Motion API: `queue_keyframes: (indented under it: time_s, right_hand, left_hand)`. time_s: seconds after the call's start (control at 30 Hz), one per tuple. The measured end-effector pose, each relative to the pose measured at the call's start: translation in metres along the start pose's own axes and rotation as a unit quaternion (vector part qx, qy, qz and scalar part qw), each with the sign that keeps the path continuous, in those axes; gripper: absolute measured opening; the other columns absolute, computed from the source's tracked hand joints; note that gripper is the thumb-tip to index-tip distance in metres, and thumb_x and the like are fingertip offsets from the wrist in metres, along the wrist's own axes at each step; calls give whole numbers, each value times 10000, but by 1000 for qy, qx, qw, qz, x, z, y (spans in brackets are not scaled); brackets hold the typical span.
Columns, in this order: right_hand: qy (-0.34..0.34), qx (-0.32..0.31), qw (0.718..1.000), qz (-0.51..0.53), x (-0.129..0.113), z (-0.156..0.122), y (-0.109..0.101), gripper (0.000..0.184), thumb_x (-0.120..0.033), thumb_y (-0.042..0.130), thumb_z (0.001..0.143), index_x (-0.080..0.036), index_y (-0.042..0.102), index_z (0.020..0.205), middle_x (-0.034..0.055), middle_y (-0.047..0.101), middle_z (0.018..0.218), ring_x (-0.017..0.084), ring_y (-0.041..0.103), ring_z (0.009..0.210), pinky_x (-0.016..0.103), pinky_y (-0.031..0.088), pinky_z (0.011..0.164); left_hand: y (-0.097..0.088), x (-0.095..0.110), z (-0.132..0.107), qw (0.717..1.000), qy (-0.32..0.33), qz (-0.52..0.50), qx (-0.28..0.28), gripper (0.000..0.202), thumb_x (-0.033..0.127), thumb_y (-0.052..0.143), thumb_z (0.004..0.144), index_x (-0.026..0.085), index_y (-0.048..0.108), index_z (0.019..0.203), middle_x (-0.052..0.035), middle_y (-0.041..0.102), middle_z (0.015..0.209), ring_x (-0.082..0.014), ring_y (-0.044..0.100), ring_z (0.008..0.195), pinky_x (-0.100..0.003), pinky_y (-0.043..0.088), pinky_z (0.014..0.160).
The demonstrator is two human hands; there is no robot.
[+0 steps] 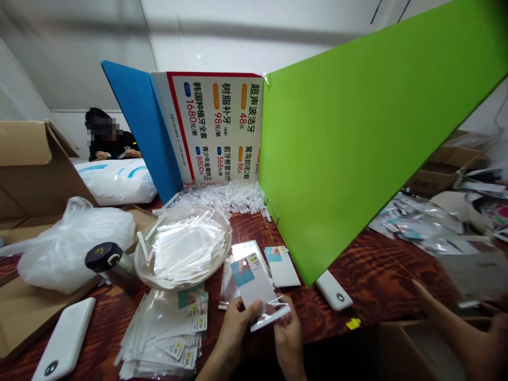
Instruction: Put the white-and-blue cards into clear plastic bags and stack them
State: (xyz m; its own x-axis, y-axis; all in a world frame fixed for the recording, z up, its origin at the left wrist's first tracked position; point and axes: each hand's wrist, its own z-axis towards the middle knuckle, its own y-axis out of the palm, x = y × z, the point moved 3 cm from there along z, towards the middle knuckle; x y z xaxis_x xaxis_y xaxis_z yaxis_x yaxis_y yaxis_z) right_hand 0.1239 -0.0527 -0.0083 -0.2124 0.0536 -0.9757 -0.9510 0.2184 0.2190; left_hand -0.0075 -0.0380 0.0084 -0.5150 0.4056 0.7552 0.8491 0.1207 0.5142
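At left, one white power bank (65,338), one tumbler (123,278), one stack of bagged cards (162,333) overlapping beyond counting, one basin (217,266) heaped with clear sleeves. At centre, one bagged card (254,286) held up at the table's (369,291) near edge, pinched by thumb and fingers of left hand (238,323) and fingertips of right hand (289,328). Just beyond, one flat card (284,275). Rightward, a second power bank (334,291), then one co-worker's hand (464,338), blurred.

Basin (224,259): one
Thermos (117,270): one, left of the basin
White devices (63,338): two, one either side
Panels (349,143): three, behind and right
Wearer's hands (235,321): two, front right
Held packet (256,287): one
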Motion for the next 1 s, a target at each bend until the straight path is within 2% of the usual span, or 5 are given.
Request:
queue_keyframes:
  time_s: [0.33, 0.53, 0.67, 0.8, 1.0]
  right_hand:
    - [-78, -74, 986, -131, -8, -12, -1, 569, -322, 718, 851, -220, 538, 1382, 139, 629, 1353, 271, 650, 1188, 345, 568, 969]
    - [-143, -102, 934, -311, -27, 12, -21, 341, -407, 617, 909, -210, 702, 1174, 99, 747, 1013, 229, 719, 861, 314, 586, 811]
    - [-41, 74, 836, -542, -36, 47, -50, 534, -508, 416, 982, -109, 650, 1249, 170, 758, 915, 302, 724, 813, 400, 550, 785]
    - [79, 71, 721, -685, -36, 66, -50, 565, -531, 395, 994, -99, 630, 1272, 211, 765, 878, 380, 738, 851, 448, 531, 750]
    - [13, 102, 710, -697, -25, 61, -46, 531, -540, 434, 985, -132, 657, 1242, 183, 763, 758, 332, 742, 683, 366, 492, 601]
  left_hand:
    - [-12, 30, -20, 977, 6, 164, -138, 498, 493, 780, 768, 139, 743, 1117, -147, 760, 1142, -336, 676, 1087, -420, 491, 997]
    - [-92, 87, -65, 923, 45, 367, -103, 583, 457, 734, 808, 244, 607, 1336, -87, 680, 1316, -300, 639, 1159, -381, 510, 985]
    - [-179, 132, -81, 814, 92, 574, 12, 430, 533, 722, 774, 265, 755, 1110, -49, 793, 940, -288, 711, 881, -335, 565, 811]
    - [-242, 144, -74, 701, 175, 686, 85, 393, 545, 613, 825, 286, 791, 1060, -75, 794, 969, -290, 711, 893, -330, 546, 810]
    - [-246, 109, -61, 523, 315, 752, 247, 361, 257, 469, 904, 288, 743, 1137, -108, 723, 1241, -328, 610, 1173, -479, 437, 955]
